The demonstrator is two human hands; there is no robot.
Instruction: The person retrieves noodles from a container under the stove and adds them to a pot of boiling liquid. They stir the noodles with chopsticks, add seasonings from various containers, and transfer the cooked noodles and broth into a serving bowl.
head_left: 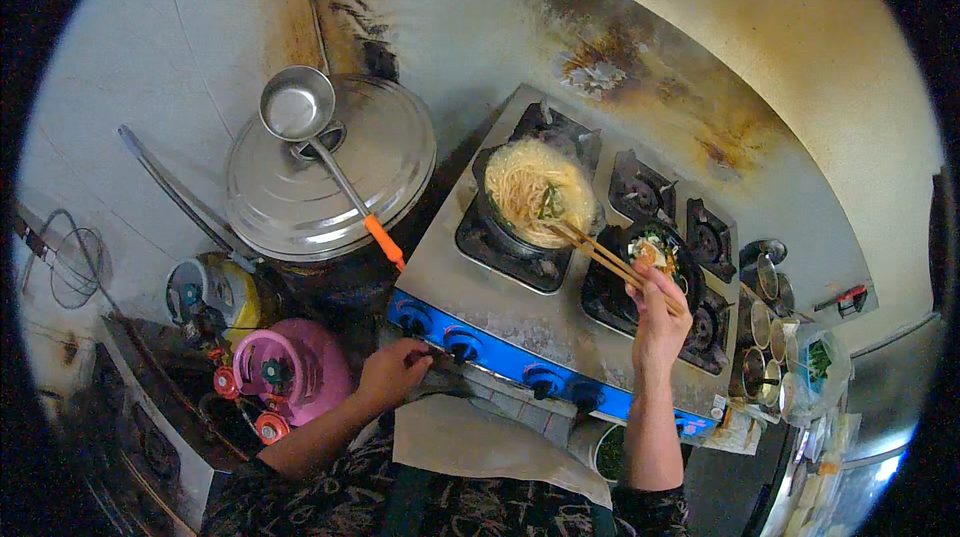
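My right hand grips a pair of long wooden chopsticks, slanting left and away from me. Their tips reach the near right side of a dark pot on a front-left burner. Pale noodles with some greens lie in cloudy, bubbling liquid there. Beneath my right hand's fingers, a second dark pan holds an orange and white food with green bits, partly covered by the hand. My left hand hangs by the stove's blue front panel, fingers curled together; whatever they may hold is hidden.
A large lidded steel pot stands left of the stove, a ladle with an orange handle across its lid. A pink gas cylinder is near my left forearm. Several metal containers and a bag of greens sit at the right.
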